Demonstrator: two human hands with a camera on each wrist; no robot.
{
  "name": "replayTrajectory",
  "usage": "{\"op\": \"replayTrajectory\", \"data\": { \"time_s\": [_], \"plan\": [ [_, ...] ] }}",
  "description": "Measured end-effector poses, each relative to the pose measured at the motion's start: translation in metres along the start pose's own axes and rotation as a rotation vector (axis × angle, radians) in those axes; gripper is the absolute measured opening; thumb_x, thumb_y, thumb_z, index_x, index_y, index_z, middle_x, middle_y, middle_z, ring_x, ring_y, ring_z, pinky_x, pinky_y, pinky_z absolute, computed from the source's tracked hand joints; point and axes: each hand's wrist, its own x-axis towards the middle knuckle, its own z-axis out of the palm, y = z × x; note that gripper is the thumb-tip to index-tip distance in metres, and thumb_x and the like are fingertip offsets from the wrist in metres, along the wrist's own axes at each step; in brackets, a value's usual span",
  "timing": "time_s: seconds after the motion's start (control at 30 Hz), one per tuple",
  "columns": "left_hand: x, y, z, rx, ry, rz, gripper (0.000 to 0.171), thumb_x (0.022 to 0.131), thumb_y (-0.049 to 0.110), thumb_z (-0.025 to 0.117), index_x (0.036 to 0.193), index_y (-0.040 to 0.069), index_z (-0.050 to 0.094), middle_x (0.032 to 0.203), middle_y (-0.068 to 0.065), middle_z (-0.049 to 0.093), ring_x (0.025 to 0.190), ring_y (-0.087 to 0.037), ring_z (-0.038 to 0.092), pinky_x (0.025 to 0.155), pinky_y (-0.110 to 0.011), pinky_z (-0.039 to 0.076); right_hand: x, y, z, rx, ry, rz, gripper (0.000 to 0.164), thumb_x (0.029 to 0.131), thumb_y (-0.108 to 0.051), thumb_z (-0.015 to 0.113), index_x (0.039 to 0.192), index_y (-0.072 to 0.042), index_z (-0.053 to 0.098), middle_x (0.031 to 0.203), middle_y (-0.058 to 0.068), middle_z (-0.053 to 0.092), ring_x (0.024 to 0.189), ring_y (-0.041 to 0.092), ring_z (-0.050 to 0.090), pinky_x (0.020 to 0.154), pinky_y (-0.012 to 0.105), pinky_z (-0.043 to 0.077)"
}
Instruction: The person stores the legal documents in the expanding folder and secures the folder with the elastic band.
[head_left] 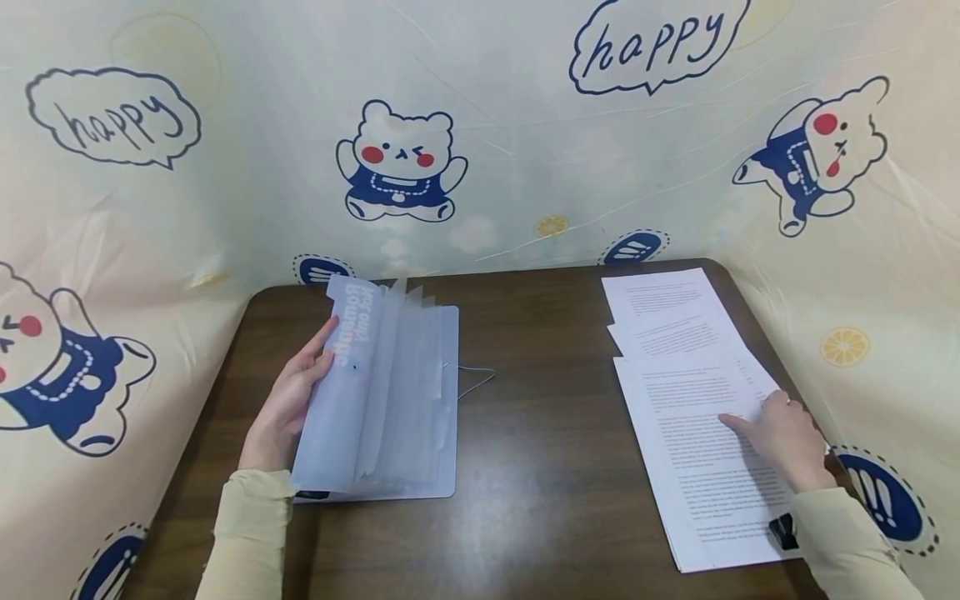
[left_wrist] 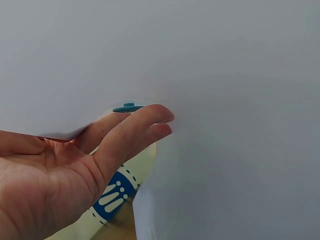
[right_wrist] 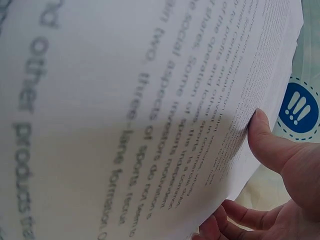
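Patterned cloth (head_left: 510,142) printed with winking bears and the word "happy" rises behind my blue folder (head_left: 326,425) and hangs to both sides of it. A dark brown table (head_left: 532,433) stretches beneath the folder and away to its right. Well to the right of the folder lie my white printed papers (head_left: 697,467), overlapping in an uneven spread, the farthest sheets reaching toward the cloth. The folder itself lies with its front cover raised and curved, pale lettering across it, its clear dividers fanned toward the right. Cream sleeves (head_left: 251,521) cover my forearms, one just below the folder's left side, the other far to its right. My right hand (head_left: 791,442), well right of the folder, pinches the papers' right edge, thumb on top and fingers underneath. My left hand (head_left: 292,396) grips the folder's left edge between thumb and fingers. A thin cord (head_left: 480,377) loops out from the folder's right edge. Smallest is a teal disc (left_wrist: 128,108) at the folder, just beside my left fingers.
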Motion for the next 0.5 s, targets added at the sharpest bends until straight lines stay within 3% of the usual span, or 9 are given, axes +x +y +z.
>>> {"op": "replayTrajectory", "data": {
  "time_s": [0.17,0.27,0.4,0.5],
  "plan": [
    [-0.001,0.0,0.001,0.027,0.022,-0.018,0.067,0.119,0.037,0.044,0.176,0.047,0.01,0.172,0.004,0.032,0.124,-0.002,0.07,0.098,-0.03,0.063,0.001,0.002,0.0,0.018,-0.035,-0.013,0.09,0.095,-0.043,0.084,0.128,0.031,0.045,0.111,0.051,0.059,0.082,0.047,0.062,0.064,0.05,0.052],
    [-0.001,0.0,0.002,0.036,0.028,-0.026,0.068,0.118,0.039,0.044,0.175,0.049,0.009,0.178,0.0,0.023,0.126,-0.002,0.069,0.099,-0.029,0.062,0.001,0.005,0.0,0.058,-0.066,-0.02,0.092,0.096,-0.042,0.083,0.136,0.031,0.045,0.128,0.055,0.054,0.098,0.057,0.064,0.076,0.06,0.056],
    [-0.001,0.001,0.003,0.033,0.038,-0.038,0.068,0.117,0.04,0.046,0.175,0.051,0.011,0.178,0.0,0.024,0.126,-0.003,0.07,0.099,-0.029,0.062,-0.001,0.009,-0.004,0.108,-0.104,-0.051,0.094,0.098,-0.035,0.08,0.148,0.031,0.035,0.145,0.059,0.04,0.124,0.071,0.053,0.097,0.077,0.051],
    [-0.002,0.001,0.004,0.034,0.045,-0.037,0.068,0.117,0.041,0.046,0.175,0.051,0.011,0.177,0.001,0.026,0.125,-0.002,0.07,0.099,-0.029,0.062,-0.002,0.012,-0.011,0.122,-0.143,-0.096,0.088,0.099,-0.03,0.077,0.147,0.031,0.035,0.142,0.059,0.044,0.119,0.07,0.056,0.094,0.077,0.054]
  ]
}}
